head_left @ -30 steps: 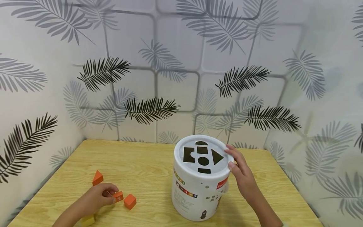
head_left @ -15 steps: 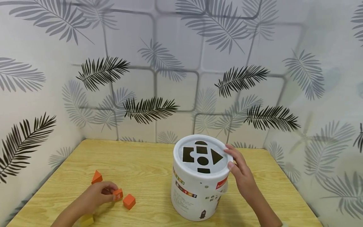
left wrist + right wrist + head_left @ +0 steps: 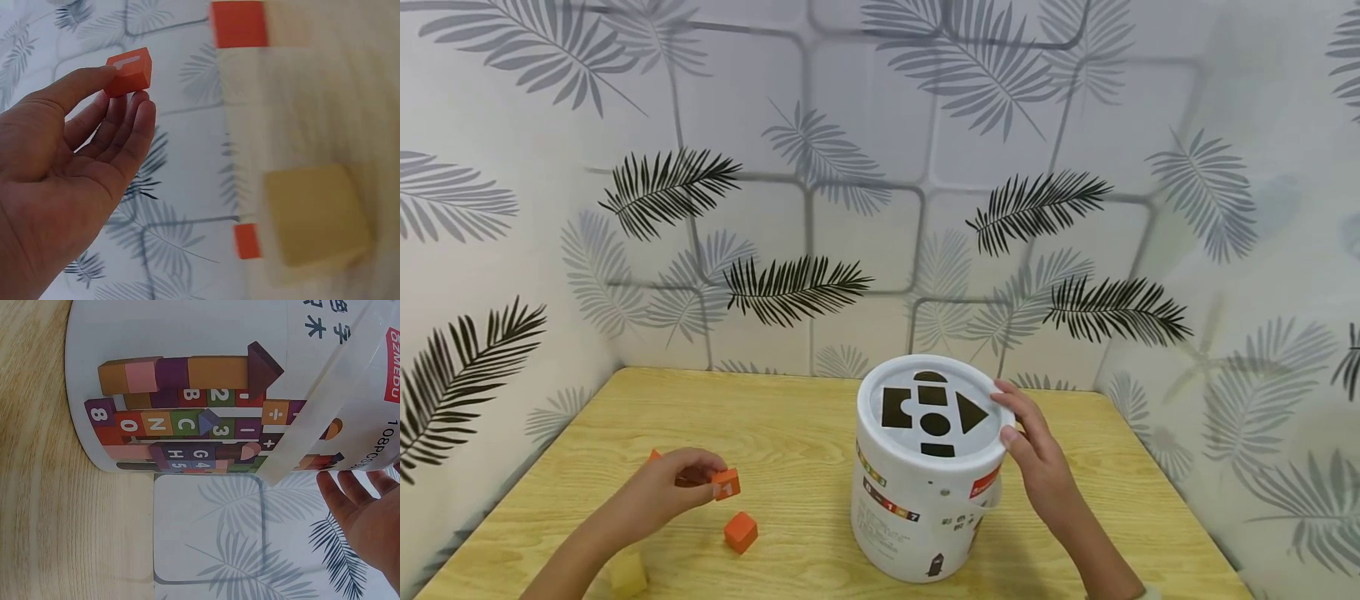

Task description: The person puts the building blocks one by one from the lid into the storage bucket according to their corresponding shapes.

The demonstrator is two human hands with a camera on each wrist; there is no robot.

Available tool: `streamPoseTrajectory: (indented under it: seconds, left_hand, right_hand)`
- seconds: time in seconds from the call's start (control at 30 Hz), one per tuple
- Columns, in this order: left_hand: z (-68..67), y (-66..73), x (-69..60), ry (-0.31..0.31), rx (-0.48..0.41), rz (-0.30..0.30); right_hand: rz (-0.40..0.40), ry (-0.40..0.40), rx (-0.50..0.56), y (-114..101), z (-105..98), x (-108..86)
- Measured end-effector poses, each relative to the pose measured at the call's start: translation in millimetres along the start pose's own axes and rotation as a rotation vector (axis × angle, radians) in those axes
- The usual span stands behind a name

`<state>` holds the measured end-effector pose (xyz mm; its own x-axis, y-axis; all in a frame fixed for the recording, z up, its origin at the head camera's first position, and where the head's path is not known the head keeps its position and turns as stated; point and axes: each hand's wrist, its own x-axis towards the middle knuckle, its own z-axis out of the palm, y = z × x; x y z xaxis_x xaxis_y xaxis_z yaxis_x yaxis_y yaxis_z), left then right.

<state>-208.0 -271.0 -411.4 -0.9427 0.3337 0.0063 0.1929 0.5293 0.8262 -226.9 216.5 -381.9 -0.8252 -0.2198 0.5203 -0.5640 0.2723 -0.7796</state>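
My left hand (image 3: 666,487) pinches a small orange block (image 3: 726,483) marked with a white figure like a 1, held up off the table. In the left wrist view the thumb presses one face of this block (image 3: 131,75), with fingertips beneath. Below it on the table lies an orange cube (image 3: 741,532). Behind the hand only the tip of an orange triangular block (image 3: 654,455) shows. My right hand (image 3: 1033,442) holds the right rim of a white bucket (image 3: 887,533), thumb and fingers at the edge of its lid (image 3: 955,446), which has several shaped holes.
A yellow block (image 3: 628,575) lies by the left forearm, near the table's front. The wood-grain table (image 3: 790,450) meets leaf-patterned walls (image 3: 865,242) at the back and sides. A pale strap handle (image 3: 319,394) hangs on the bucket's side.
My left hand has lifted the orange block off the table, up and slightly right, now covering most of the triangular block. The right hand stays on the bucket.
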Motion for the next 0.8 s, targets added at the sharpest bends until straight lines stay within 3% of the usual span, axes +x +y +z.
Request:
streamPoseTrajectory:
  seconds: [0.37,0.8]
  left_hand:
    - [-9.0,55.7,10.3,0.139,0.075,0.174]
    - [-4.0,112.2,31.0,0.115,0.173,0.312]
  right_hand:
    - [-0.012,0.005,0.008,0,0,0.3]
    - [-0.015,0.005,0.01,1,0,0.8]
